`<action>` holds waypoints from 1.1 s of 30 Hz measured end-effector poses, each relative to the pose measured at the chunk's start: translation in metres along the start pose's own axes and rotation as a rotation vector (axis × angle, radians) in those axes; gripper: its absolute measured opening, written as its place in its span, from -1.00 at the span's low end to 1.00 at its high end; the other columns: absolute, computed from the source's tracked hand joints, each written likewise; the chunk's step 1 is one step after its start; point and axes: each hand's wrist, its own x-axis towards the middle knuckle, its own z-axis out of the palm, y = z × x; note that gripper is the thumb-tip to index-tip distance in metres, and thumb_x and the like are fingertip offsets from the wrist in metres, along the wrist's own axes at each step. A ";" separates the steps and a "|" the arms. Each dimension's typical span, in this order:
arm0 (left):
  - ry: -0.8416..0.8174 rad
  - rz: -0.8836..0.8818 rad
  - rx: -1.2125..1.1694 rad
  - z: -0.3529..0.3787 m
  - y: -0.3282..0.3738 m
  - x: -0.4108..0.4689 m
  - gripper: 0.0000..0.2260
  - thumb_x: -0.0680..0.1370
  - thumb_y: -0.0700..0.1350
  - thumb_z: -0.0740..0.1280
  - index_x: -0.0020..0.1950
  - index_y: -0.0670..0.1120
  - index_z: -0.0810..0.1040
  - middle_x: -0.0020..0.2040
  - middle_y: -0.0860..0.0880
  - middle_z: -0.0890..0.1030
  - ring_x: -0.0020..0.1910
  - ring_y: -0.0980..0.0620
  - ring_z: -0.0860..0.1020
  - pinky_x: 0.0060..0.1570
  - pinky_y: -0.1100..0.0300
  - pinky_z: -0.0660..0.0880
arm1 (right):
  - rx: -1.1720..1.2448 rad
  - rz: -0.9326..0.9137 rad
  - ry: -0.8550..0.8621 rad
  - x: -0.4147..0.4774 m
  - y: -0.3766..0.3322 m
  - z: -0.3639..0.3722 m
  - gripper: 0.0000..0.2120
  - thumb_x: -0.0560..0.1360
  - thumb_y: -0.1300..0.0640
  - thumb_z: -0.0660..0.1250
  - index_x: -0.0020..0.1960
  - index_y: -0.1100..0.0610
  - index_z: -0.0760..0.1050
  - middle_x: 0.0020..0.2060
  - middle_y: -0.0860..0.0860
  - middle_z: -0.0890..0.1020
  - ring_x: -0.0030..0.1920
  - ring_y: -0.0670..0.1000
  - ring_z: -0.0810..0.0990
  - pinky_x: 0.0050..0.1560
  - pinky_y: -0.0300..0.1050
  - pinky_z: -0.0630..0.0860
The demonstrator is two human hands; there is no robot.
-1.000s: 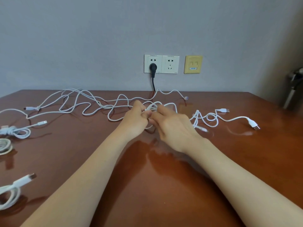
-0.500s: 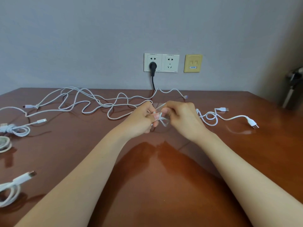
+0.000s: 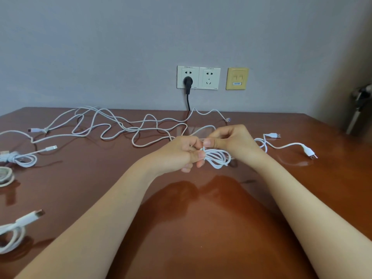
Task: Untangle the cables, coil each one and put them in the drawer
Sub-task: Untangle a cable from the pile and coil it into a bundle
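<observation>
Cable coil hangs just above mid-table, between both hands. Left hand pinches its bunched end, fingers curled. Right hand pinches a strand; the coil's far side is hidden behind it.

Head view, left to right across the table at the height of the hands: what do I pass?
Bundled white cable near the left edge → left hand → small white cable coil gripped in both hands → right hand → loose white cable with USB plugs.
</observation>
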 end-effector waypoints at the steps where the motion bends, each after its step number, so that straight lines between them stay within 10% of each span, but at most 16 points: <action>1: 0.003 0.004 -0.042 0.002 0.001 0.000 -0.83 0.60 -0.30 0.18 -0.19 -0.16 0.33 -0.48 0.04 0.49 -0.59 0.16 0.23 -0.50 0.34 0.22 | 0.075 0.055 -0.042 0.000 0.001 -0.001 -0.92 0.38 0.20 0.44 -0.28 0.15 0.59 -0.52 -0.08 0.59 -0.49 -0.21 0.50 -0.42 -0.39 0.42; 9: 0.179 0.028 -0.335 -0.003 0.006 0.001 -0.80 0.59 -0.30 0.16 -0.24 -0.16 0.33 -0.50 -0.02 0.45 -0.61 0.15 0.18 -0.51 0.31 0.17 | 0.134 0.169 -0.065 0.002 0.016 0.011 -0.63 0.54 0.28 0.24 -0.38 0.03 0.60 -0.45 0.02 0.40 -0.54 -0.12 0.18 -0.60 -0.36 0.10; 20: 0.453 0.081 -0.333 -0.014 0.002 0.008 -0.90 0.60 -0.27 0.17 -0.01 -0.09 0.42 -0.51 0.00 0.45 -0.63 0.15 0.21 -0.56 0.33 0.19 | -0.597 -0.183 -0.052 -0.008 0.000 0.039 -0.65 0.58 0.08 0.19 -0.38 -0.06 0.34 -0.56 -0.12 0.41 -0.42 -0.10 0.34 -0.36 -0.20 0.19; 26: 0.436 0.038 -0.080 -0.016 -0.005 0.012 -0.97 0.62 -0.23 0.16 0.03 -0.13 0.36 -0.39 -0.04 0.38 -0.64 0.19 0.25 -0.56 0.35 0.22 | -0.964 -0.420 0.068 -0.012 -0.012 0.027 -0.74 0.61 0.02 0.11 0.11 0.10 0.52 -0.04 0.02 0.47 0.01 0.11 0.47 -0.22 -0.12 0.25; 33: 0.345 0.048 0.410 -0.014 -0.010 0.008 -0.90 0.59 -0.15 0.19 -0.09 0.04 0.39 -0.35 0.10 0.46 -0.39 0.16 0.38 -0.33 0.22 0.29 | -0.886 -0.450 0.137 -0.011 -0.008 0.025 -0.81 0.55 0.10 0.22 0.01 0.12 0.58 0.04 -0.01 0.59 0.04 0.11 0.52 -0.18 -0.07 0.41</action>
